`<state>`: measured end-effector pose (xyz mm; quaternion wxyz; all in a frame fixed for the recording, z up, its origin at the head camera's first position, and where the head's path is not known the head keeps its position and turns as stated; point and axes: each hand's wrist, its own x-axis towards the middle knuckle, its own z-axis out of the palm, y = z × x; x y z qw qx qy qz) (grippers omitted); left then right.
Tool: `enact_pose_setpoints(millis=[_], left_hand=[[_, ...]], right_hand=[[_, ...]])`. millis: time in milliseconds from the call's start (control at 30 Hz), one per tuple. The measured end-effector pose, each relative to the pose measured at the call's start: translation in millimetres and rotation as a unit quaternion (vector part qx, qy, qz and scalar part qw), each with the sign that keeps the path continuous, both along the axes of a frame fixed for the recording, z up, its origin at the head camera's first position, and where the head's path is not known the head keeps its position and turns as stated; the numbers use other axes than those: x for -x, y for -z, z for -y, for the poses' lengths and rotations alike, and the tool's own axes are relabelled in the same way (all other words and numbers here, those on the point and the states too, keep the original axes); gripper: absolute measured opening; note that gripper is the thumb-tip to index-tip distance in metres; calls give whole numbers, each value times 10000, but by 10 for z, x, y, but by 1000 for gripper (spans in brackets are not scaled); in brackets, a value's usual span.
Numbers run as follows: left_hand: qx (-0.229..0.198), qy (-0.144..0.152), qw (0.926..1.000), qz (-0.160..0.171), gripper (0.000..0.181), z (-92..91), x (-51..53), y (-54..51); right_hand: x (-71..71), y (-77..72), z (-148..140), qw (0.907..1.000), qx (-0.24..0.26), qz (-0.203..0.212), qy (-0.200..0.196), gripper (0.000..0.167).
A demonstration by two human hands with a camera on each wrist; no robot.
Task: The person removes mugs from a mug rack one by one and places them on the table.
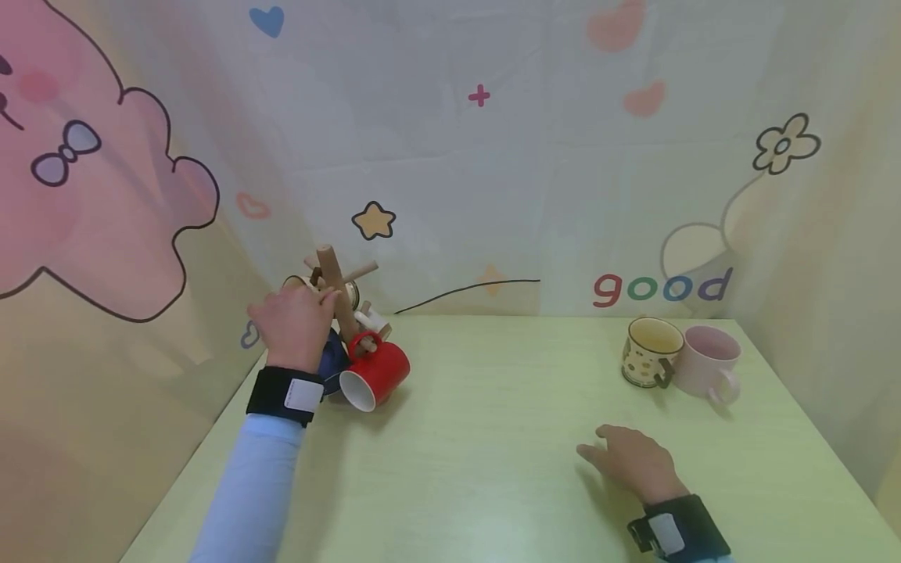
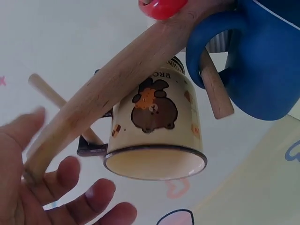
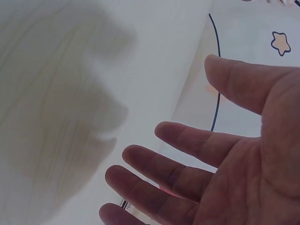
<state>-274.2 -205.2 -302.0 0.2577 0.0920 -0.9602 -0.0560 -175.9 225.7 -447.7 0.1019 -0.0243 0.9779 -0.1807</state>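
Beside a wooden mug rack, its post [image 1: 338,301] leaning in the head view, is my left hand [image 1: 294,327]. In the left wrist view the post [image 2: 112,77] runs between the thumb and loosely bent fingers of my left hand [image 2: 51,187]; contact is unclear. On its pegs hang a cream bear mug [image 2: 154,117], a blue mug [image 2: 267,61], a red mug [image 1: 376,375] and a white one [image 1: 373,320]. My right hand [image 1: 637,463] hovers over the table with fingers spread; the right wrist view shows this hand [image 3: 225,164] holding nothing.
At the right back of the pale table [image 1: 493,438] stand a cream patterned mug [image 1: 651,356] and a pink mug [image 1: 704,363], side by side. A printed curtain [image 1: 450,156] hangs behind the table and along its sides.
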Motion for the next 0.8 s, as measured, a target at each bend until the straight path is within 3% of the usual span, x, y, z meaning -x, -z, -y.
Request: enact_pose_setpoints(millis=[200,333,567,800], left_hand=[[-669,243,9973,158,71,209,-26,-70],[-981,399,9936,396,61,426,26,-171],[-814,1269,9837,978,50,647,330,-321],[-491,1968,9611,1875,49,684,637,-456]], right_hand=[[-14,-2,-5,10000,15,-88,23,59],[-20,-5,-17,9999,42,-97,38,61],[-34,-10,-54,9999,61,-58,114,63],[-49,-16,-89,9998,74,34,189,60]])
